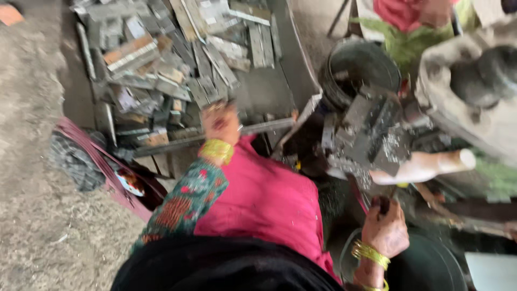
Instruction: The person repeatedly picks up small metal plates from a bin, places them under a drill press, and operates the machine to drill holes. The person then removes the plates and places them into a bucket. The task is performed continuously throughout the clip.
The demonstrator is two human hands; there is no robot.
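Upper left of frame: left hand (219, 123) reaches a heap of flat grey metal strips (177, 59) in a tray; finger state unreadable through blur. Lower right, right hand (385, 229) fingers closed around a dark handle (383, 205), probably a lever. Most strips unpicked.

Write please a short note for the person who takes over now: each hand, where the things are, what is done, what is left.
Left hand: reaching into the tray of flat metal pieces; the blur hides whether it grips one.
Right hand: closed on a dark handle beside the press.
Black bucket stands behind the press.
Done: cannot tell.
Left: many pieces lie in the tray.
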